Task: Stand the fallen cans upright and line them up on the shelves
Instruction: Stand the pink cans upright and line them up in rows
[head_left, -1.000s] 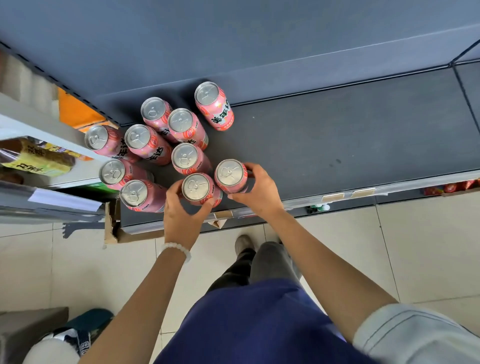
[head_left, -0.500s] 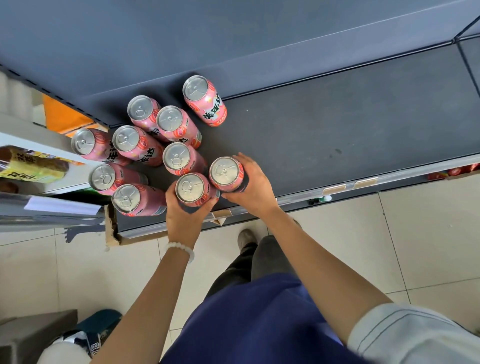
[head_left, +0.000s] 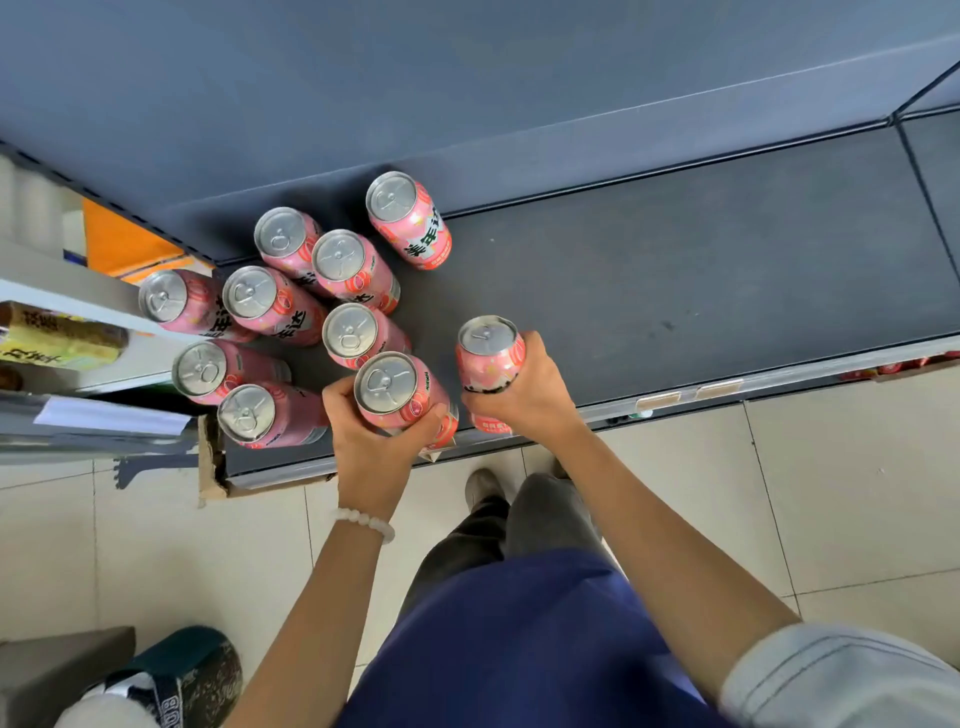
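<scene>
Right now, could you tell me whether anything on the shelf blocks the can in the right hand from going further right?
Nothing visible does. The right hand holds its can near the front edge, and the dark shelf to its right lies bare.

i see both my forearms reaching forward to the front edge of the shelf (head_left: 675, 291). my left hand (head_left: 371, 439) wraps a pink can (head_left: 400, 397) from below, fingers curled round its side, a bead bracelet (head_left: 363, 522) on that wrist. my right hand (head_left: 524, 389) grips a second can (head_left: 488, 358), further right along that edge.
</scene>
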